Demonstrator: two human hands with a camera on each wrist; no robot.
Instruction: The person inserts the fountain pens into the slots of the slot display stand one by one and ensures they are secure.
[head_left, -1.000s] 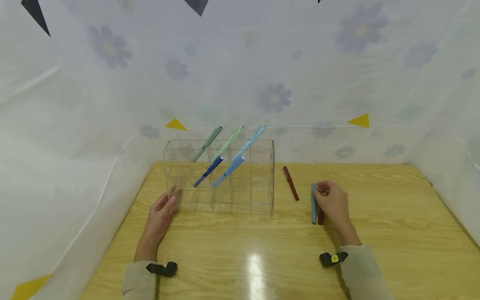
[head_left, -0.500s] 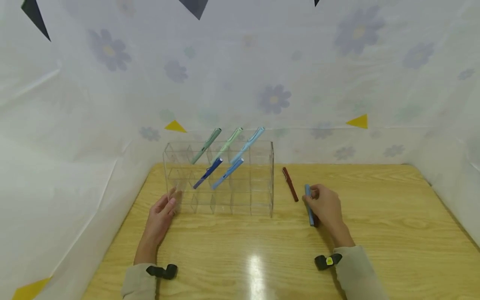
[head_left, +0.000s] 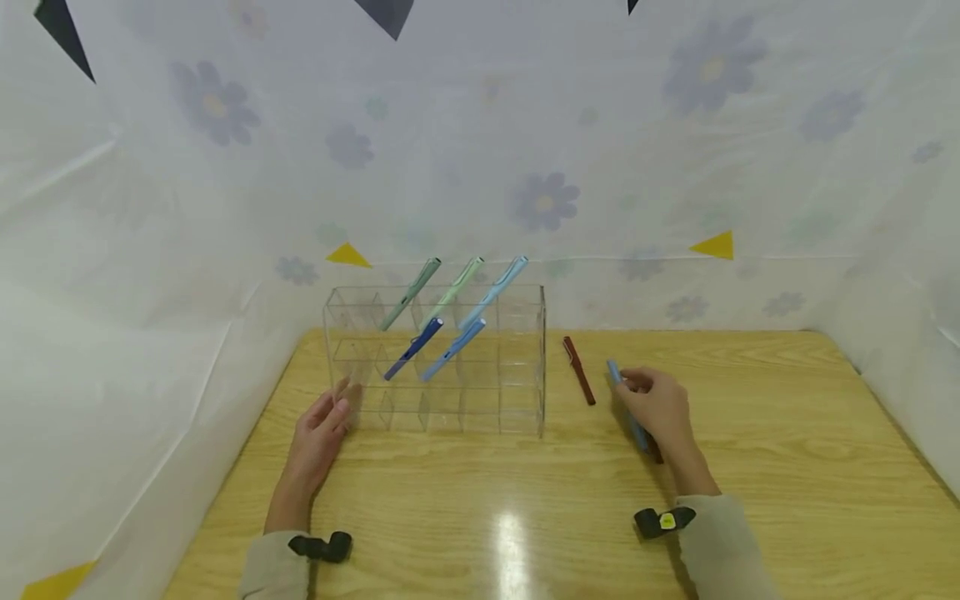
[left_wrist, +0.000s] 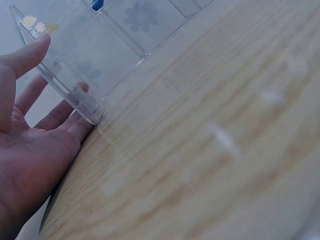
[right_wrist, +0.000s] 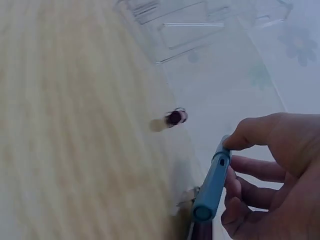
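A person in pale long sleeves works at a wood-grained table, the right hand pinching a grey-blue pen near one end, thumb on top and the other fingers curled in beneath. The pen slants to the right of a clear rack; from where I stand I cannot tell whether its lower end touches the wood. A dark red pen shows just beside it, partly hidden by the hand, while another, a maroon pen, lies between the rack and that hand. The left hand is at the rack's left end, palm open, fingers loosely extended along the outside of the end wall and thumb toward the front edge, gripping nothing firmly that I can see. Five pens lean in the rack: a dark green pen, a pale green pen and a light blue pen above, a navy pen and a mid-blue pen below. A flowered white sheet hangs behind.
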